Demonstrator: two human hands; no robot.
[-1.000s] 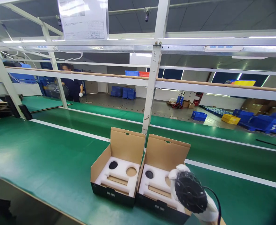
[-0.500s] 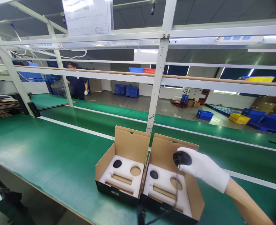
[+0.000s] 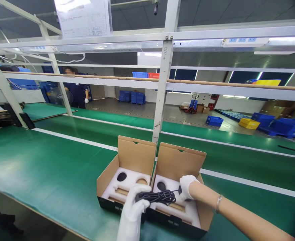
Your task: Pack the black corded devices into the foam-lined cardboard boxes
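White cotton gloves cover both your hands, low in the centre of the frame. Your left hand [image 3: 134, 209] is closed around a bundled black cable [image 3: 160, 196], holding the coil just above the front edge of the two boxes. Your right hand [image 3: 187, 187] reaches down into the right-hand open brown cardboard box [image 3: 180, 160], fingers curled together on a small black round part [image 3: 180, 190] pressed at a cut-out of the white foam insert [image 3: 169, 185]; most of that part is hidden by the glove, so you cannot tell its shape fully. The cable runs from the coil toward that hand.

Just left of it, touching side by side, stands a second open brown cardboard box [image 3: 136, 152] with its own white foam tray [image 3: 131, 177], one dark round hole and one empty round hole showing. Both boxes sit on the green conveyor belt [image 3: 49, 167], lids upright at the back.

Behind them a white metal frame post [image 3: 160, 100] rises through the middle of the frame. At upper left hangs a printed paper sheet [image 3: 83, 16], and a person in dark clothes [image 3: 76, 90] stands far off at left. Blue plastic crates [image 3: 214, 121] lie on the floor at right.
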